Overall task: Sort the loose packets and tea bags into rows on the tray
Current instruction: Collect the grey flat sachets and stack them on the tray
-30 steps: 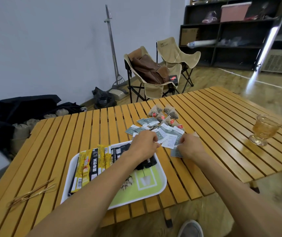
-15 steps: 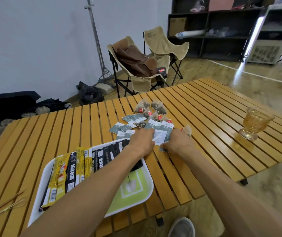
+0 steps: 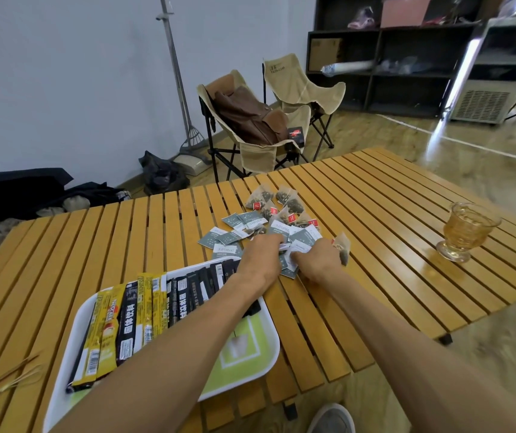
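Observation:
A white tray with a green middle (image 3: pixel 250 360) lies at the near left of the slatted table. Yellow stick packets (image 3: pixel 106 326) and black stick packets (image 3: pixel 188 292) lie on it in a row. Beyond the tray is a loose pile of grey-green flat packets (image 3: pixel 235 239), with pyramid tea bags (image 3: pixel 281 201) behind it. My left hand (image 3: pixel 260 260) has its fingers curled down onto the near packets of the pile. My right hand (image 3: pixel 316 260) grips a bunch of flat packets (image 3: pixel 295 250). A tea bag (image 3: pixel 342 250) sits against its outer side.
A glass of amber tea (image 3: pixel 466 232) stands at the right of the table (image 3: pixel 375 214). Thin sticks (image 3: pixel 3 379) lie at the near left edge. Two folding chairs (image 3: pixel 269 120), one holding a brown bag, stand behind the table. My shoe (image 3: pixel 331 420) shows below the table edge.
Both hands have stayed at the packet pile and drawn the near packets closer together. My head has moved, so the table sits differently in view.

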